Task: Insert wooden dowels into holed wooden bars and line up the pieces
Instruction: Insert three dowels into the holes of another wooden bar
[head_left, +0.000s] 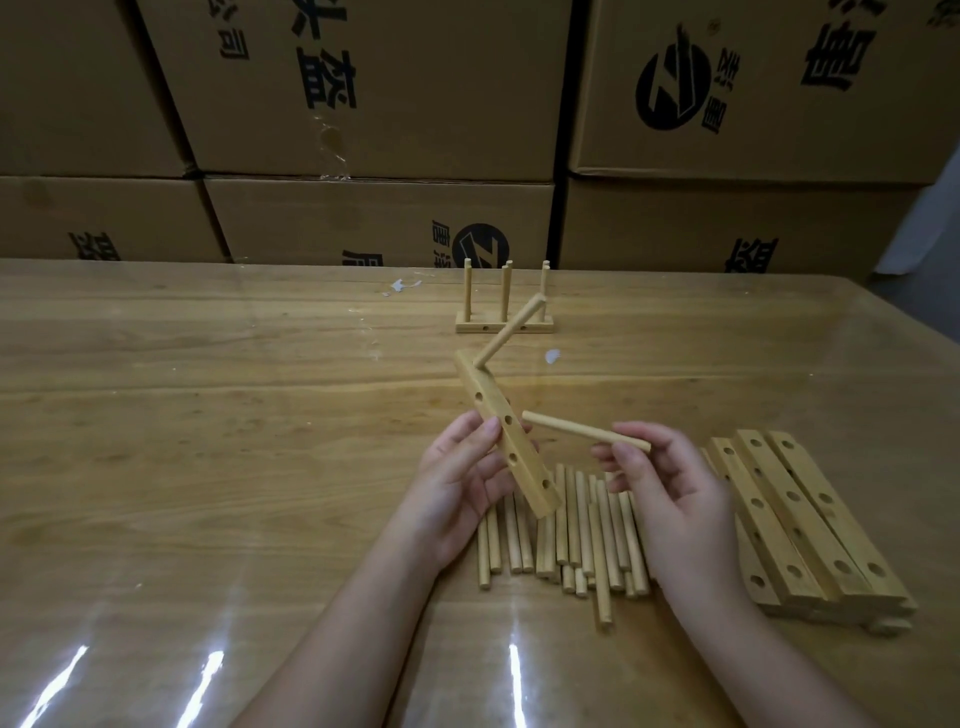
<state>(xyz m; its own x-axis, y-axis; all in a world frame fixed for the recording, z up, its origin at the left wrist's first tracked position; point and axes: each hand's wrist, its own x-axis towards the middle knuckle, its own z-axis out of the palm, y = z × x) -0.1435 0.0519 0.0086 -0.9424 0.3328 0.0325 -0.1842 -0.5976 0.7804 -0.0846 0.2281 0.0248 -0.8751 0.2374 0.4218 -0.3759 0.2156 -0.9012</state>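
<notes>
My left hand (457, 483) grips a holed wooden bar (506, 436), tilted on end above the table. One dowel (511, 330) is set in the bar's far end and sticks out up and to the right. My right hand (670, 483) pinches a loose dowel (582, 428) by its right end; its free tip points at the bar's side near a hole, just short of touching. Beneath both hands lies a pile of loose dowels (571, 535). A finished bar with three upright dowels (505, 312) stands farther back on the table.
A stack of holed bars (810, 519) lies to the right of my right hand. The wooden table (208, 415) has a glossy clear cover. Stacked cardboard boxes (374, 104) form a wall along the table's far edge.
</notes>
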